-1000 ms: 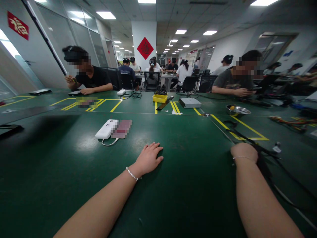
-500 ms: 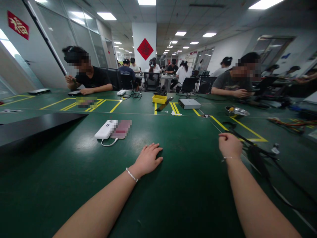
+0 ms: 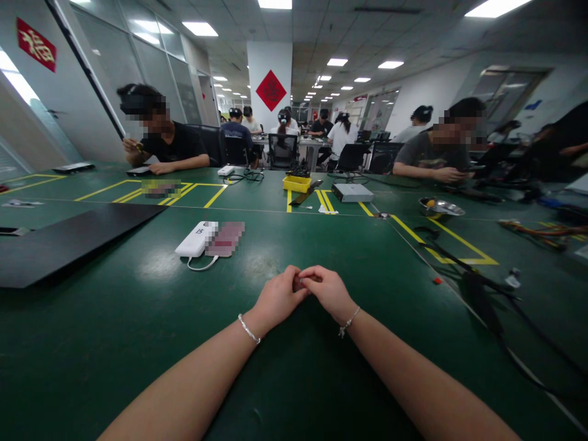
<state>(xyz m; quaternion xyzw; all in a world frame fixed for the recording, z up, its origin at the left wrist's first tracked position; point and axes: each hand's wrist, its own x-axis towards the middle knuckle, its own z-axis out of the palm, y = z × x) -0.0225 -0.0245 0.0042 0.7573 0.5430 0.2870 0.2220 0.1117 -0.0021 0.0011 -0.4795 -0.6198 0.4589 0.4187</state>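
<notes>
My left hand [image 3: 277, 298] and my right hand [image 3: 329, 290] meet at the middle of the green table [image 3: 138, 343], fingertips touching. Between the fingers of both hands sits a small dark reddish thing [image 3: 300, 283] that I cannot make out. Both hands are curled in a pinch around it. Each wrist wears a thin bracelet. A white power bank [image 3: 197, 239] with a short cable lies further back to the left.
A flat black panel [image 3: 64, 242] lies at the left. Black cables and a tool [image 3: 478, 294] sprawl at the right, with a small red bit [image 3: 437, 280] beside them. Further back are a yellow bin [image 3: 296, 182], a grey box [image 3: 352, 192] and a metal bowl [image 3: 441, 206]. Other people sit across the table.
My right hand left the cables at the right and swung left to meet my left hand. My left hand went from flat on the table to a pinch. A black panel came in at the left.
</notes>
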